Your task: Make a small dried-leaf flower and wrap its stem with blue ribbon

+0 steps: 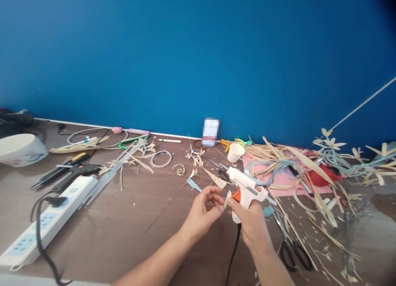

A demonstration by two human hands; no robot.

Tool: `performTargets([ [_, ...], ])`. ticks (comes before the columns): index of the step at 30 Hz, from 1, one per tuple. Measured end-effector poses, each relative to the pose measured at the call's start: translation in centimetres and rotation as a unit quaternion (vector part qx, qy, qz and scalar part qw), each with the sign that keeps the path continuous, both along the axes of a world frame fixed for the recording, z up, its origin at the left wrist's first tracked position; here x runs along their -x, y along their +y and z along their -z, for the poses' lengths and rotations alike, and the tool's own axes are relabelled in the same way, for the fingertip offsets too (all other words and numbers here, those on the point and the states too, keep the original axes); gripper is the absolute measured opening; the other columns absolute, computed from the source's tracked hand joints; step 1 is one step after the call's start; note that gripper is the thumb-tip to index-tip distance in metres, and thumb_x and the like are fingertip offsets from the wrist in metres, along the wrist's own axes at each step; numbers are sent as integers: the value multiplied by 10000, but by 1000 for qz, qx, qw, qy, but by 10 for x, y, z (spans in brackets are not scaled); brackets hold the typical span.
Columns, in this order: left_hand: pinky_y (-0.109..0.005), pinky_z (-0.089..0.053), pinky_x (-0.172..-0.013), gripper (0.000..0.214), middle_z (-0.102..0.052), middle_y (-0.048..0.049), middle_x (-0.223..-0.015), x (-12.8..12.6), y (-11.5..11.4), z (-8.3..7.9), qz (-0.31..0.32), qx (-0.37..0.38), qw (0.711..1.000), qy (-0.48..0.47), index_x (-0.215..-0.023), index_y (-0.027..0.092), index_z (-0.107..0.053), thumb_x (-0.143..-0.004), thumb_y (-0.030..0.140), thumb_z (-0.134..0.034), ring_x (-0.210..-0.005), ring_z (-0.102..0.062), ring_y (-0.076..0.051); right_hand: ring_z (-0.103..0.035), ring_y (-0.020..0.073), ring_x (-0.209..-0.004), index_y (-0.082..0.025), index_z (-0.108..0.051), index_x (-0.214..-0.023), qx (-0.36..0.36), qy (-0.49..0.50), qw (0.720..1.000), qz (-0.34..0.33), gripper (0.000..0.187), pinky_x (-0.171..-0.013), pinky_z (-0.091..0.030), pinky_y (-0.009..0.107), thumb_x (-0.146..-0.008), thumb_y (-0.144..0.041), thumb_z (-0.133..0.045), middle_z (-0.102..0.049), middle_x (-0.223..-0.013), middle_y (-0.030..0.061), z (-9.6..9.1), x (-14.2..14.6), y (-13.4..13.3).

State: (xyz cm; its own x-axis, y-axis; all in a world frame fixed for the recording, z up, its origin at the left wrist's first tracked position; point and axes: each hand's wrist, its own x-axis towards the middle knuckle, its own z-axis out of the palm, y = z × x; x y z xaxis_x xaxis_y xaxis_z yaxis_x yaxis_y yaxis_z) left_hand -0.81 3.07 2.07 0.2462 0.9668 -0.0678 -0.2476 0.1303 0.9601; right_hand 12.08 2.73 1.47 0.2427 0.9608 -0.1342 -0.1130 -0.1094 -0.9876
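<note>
My right hand is closed round the handle of a white hot glue gun with an orange trigger; its nozzle points up and left. A black cord runs down from the handle. Close beside it, my left hand pinches a small pale strip of dried leaf between thumb and fingertips. That strip stands upright near the trigger, and the right thumb appears to be at its edge. Just beyond the hands lie another pale leaf piece and a light blue scrap.
A white power strip, a black glue gun and a white bowl stand left. Scissors, dried leaf strips and a pink sheet lie right. A paper cup stands behind the glue gun, before the blue wall.
</note>
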Motion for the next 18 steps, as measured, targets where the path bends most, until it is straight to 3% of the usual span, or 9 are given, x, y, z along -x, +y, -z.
performTargets([
  [8,-236,-359,-610,105,-569,-31,-659,-3,1,1,-12,13,996,87,-691,118,-579,-613,188,-588,-650,-482,-129,-515,119,-520,-143,-606,-760,0,-4,1000,15,192,-468,-434,228,-618,-251,-677,-605,-610,-6,1,0,1],
  [18,-219,-347,-567,93,-548,-8,-601,0,2,13,-3,9,995,103,-606,128,-571,-652,208,-588,-578,-444,-101,-486,114,-488,-139,-612,-762,11,11,1000,3,204,-451,-397,228,-637,-290,-671,-571,-563,-11,3,-2,-6],
])
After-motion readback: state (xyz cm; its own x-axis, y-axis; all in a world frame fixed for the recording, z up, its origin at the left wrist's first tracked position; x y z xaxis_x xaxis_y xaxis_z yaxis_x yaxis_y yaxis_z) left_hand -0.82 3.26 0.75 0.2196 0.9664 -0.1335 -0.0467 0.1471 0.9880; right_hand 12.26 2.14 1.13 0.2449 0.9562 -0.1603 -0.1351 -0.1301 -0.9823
